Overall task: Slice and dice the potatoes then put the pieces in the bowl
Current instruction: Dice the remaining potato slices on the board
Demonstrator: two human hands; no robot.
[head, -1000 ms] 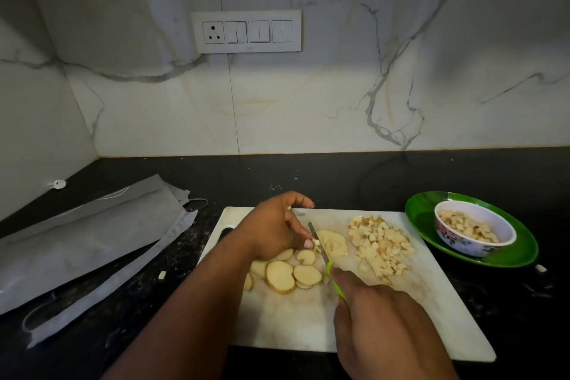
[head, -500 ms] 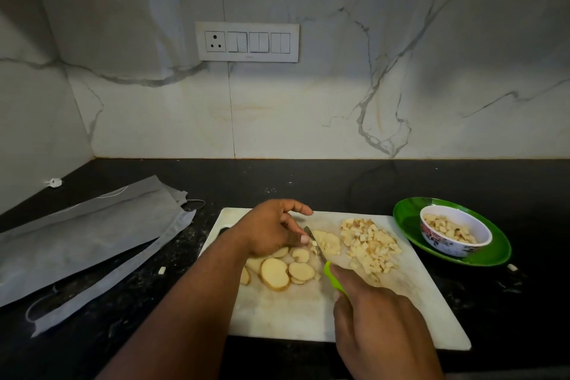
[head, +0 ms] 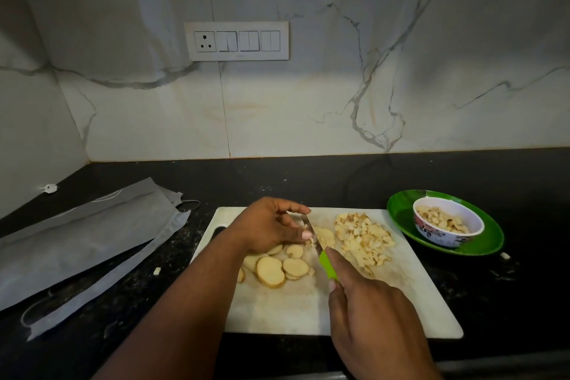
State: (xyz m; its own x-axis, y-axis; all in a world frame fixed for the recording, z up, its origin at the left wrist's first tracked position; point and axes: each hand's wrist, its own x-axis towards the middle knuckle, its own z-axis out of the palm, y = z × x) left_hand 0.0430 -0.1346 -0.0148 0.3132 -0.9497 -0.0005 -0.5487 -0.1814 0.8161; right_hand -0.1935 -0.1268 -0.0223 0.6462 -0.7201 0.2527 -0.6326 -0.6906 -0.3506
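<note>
black counter, no readable writing anywhere. grey bags left, white board, green plate under bowl of dice. my right hand grips the knife; left hand pinches a potato slice beside slices.

Knife handle bright green. Plate green. Bowl white, red floral pattern outside. Cutting board white, stained. Counter black, speckled. Wall white marble, grey veins. Bag grey. Potato slices pale yellow.

grey bags left on black counter | switch panel on marble wall
</note>
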